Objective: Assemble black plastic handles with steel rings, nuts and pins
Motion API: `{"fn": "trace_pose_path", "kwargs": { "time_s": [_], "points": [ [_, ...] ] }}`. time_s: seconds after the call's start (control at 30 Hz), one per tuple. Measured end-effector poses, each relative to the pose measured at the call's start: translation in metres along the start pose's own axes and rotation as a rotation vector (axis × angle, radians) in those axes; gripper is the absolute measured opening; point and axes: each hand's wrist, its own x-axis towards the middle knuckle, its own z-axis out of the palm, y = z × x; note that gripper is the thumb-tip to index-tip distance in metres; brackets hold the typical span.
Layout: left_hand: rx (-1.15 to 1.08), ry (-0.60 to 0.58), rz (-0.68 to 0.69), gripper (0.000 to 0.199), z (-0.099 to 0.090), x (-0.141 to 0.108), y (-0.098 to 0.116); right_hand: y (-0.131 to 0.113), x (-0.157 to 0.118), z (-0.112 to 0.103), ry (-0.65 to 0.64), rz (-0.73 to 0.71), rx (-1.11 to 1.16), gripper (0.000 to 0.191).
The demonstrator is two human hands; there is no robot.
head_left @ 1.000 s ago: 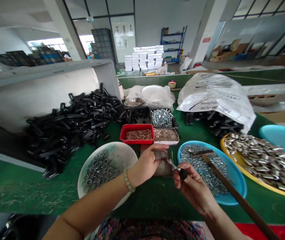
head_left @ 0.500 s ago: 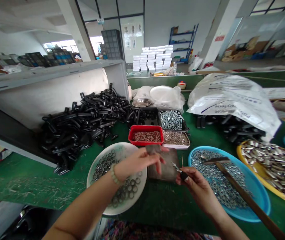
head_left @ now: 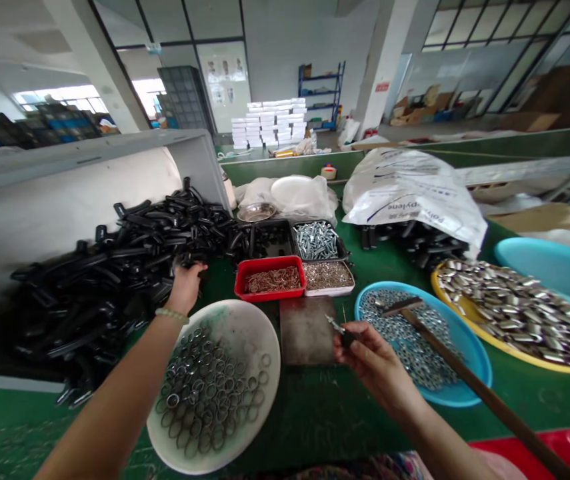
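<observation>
At the edge of a heap of curved black plastic pieces (head_left: 139, 260) on the left, my left hand (head_left: 186, 288) reaches in, thumb held away from the fingers. Its fingertips are partly lost against the dark pieces. My right hand (head_left: 367, 350) pinches a small black-ended part with a metal bolt (head_left: 335, 325) pointing up and left. That part is over the right edge of a flat metal plate (head_left: 307, 333). Below my left wrist lies a white basin (head_left: 259, 333) with many metal rings (head_left: 205, 400).
A red tray (head_left: 242, 285) of small pins, a white tray (head_left: 337, 291) of small parts and a black tray of screws (head_left: 317, 240) stand behind the plate. Right are a blue basin (head_left: 362, 293) of nuts, a hammer (head_left: 457, 360) across it, and a yellow basin (head_left: 437, 287) of metal sleeves.
My left hand has moved from above the plate, left and away, to the black pieces. My right hand still holds the part near the plate. The view has turned right.
</observation>
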Motion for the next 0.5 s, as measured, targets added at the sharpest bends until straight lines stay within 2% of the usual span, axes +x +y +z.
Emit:
{"fn": "trace_pose_path", "kwargs": {
  "time_s": [0.07, 0.17, 0.2, 0.27, 0.33, 0.37, 0.5],
  "points": [
    [-0.103, -0.135, -0.078, 0.021, 0.023, -0.036, 0.013, -0.003, -0.001, 0.002, -0.018, -0.06, -0.206, 0.017],
    [-0.46, -0.494, -0.338, 0.035, 0.055, -0.105, 0.027, -0.012, -0.005, 0.007, -0.07, -0.197, -0.666, 0.019],
    [-0.518, -0.56, -0.403, 0.037, 0.065, -0.126, 0.031, -0.015, -0.006, 0.009, -0.104, -0.257, -0.795, 0.023],
    [-0.604, -0.618, -0.515, 0.038, 0.082, -0.16, 0.038, -0.018, -0.009, 0.014, -0.189, -0.364, -0.947, 0.028],
    [-0.682, -0.626, -0.582, 0.039, 0.096, -0.179, 0.043, -0.017, -0.012, 0.019, -0.225, -0.411, -0.955, 0.029],
    [-0.715, -0.627, -0.594, 0.04, 0.101, -0.183, 0.045, -0.015, -0.013, 0.02, -0.203, -0.4, -0.911, 0.028],
    [-0.708, -0.687, -0.558, 0.039, 0.113, -0.187, 0.046, -0.007, -0.018, 0.018, -0.075, -0.229, -0.479, 0.016]
  ]
}}
